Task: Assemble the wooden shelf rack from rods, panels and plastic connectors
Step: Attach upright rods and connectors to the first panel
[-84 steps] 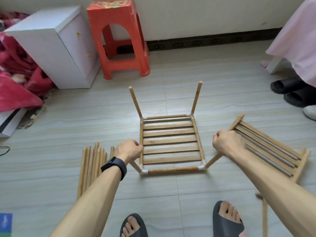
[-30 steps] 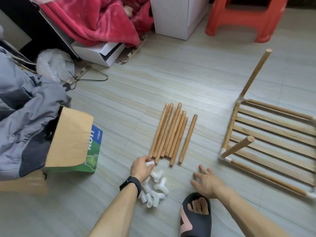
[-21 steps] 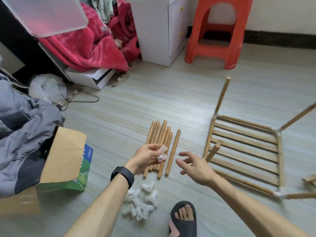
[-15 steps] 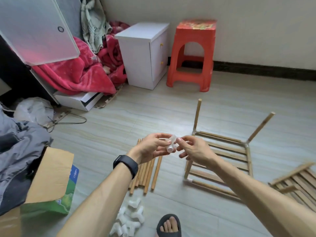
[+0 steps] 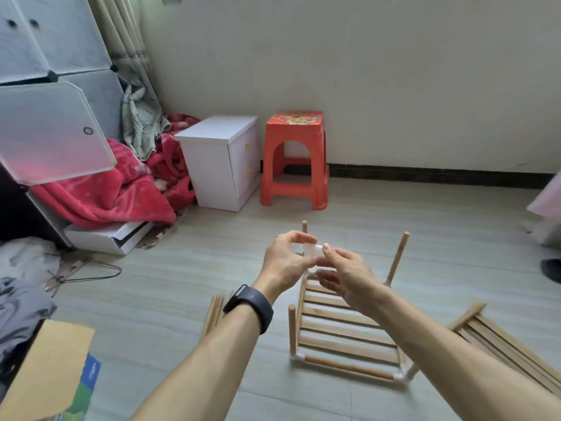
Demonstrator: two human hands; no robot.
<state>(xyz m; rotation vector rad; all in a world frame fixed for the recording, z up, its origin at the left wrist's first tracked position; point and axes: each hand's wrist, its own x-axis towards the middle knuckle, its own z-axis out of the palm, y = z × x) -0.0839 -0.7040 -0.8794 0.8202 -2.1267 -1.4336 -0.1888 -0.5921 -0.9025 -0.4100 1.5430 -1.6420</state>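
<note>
Connector [image 5: 314,250] hangs pinched at either end in the close grip of left hand [image 5: 285,259] and right hand [image 5: 344,276], above the panel [image 5: 331,335], whose rods [image 5: 292,328] point straight up.

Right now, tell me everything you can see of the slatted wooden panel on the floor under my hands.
The slatted panel lies flat on the tiled floor: pale wooden slats inside a frame of round rods, joined by white plastic corner pieces. Three upright rods show at its corners; the right forearm partly hides the fourth. The left hand and right hand pinch a loose connector above it without touching.
</note>
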